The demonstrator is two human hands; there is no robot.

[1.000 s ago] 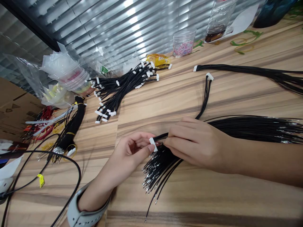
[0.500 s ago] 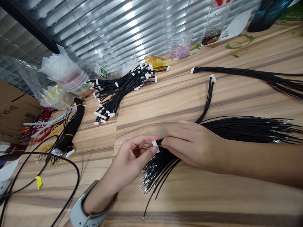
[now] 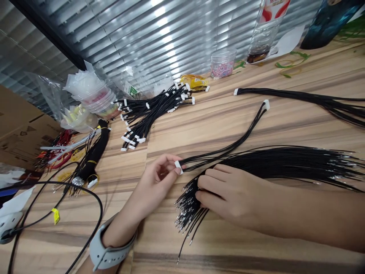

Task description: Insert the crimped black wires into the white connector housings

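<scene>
My left hand, with a grey watch on the wrist, pinches a small white connector between thumb and fingers. Thin black wires run from this connector up to a second white connector. My right hand rests with curled fingers on a big bundle of loose black wires. Its fingertips touch the bundle near the metal-tipped ends. What they pinch, if anything, is hidden.
A pile of finished black harnesses with white connectors lies at the back. Another long harness lies on the right. Plastic bags and cups, a jar, a bottle, a tied wire bundle and a black cable lie about the wooden table.
My right hand has let go at the connector and dropped onto the loose wire ends. My left hand has drawn the connector slightly left and up. The view shifted.
</scene>
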